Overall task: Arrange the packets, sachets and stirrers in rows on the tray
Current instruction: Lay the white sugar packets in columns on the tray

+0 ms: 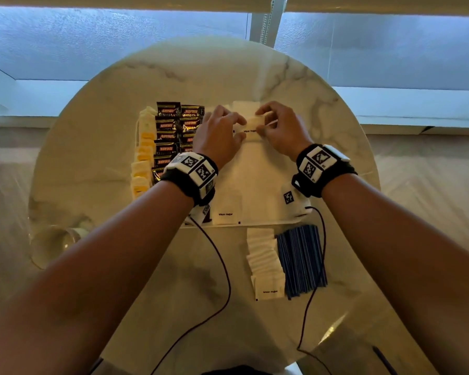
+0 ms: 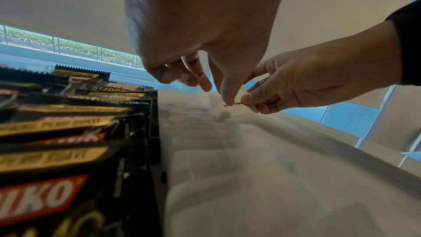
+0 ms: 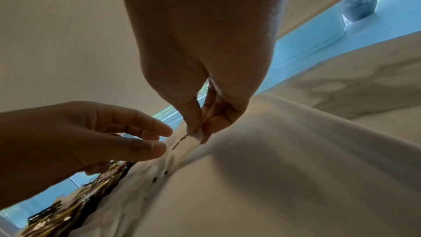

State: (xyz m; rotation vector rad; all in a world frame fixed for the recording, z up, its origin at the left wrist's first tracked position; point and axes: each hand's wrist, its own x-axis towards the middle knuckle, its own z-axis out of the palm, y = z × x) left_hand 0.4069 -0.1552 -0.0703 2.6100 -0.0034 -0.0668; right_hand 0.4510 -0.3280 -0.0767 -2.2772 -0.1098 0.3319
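A white sugar sachet point(image 1: 248, 130) was pinched at opposite ends by the left hand point(image 1: 219, 133) and right hand point(image 1: 282, 128), both palm-down over the tray point(image 1: 266, 185).

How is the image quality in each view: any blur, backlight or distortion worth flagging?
Head view: sharp; the round table bulges from the wide lens and its pale top washes out the white sugar sachet. Left wrist view: coffee packets and white row are smeared with blur. Right wrist view: right hand is backlit and dim.
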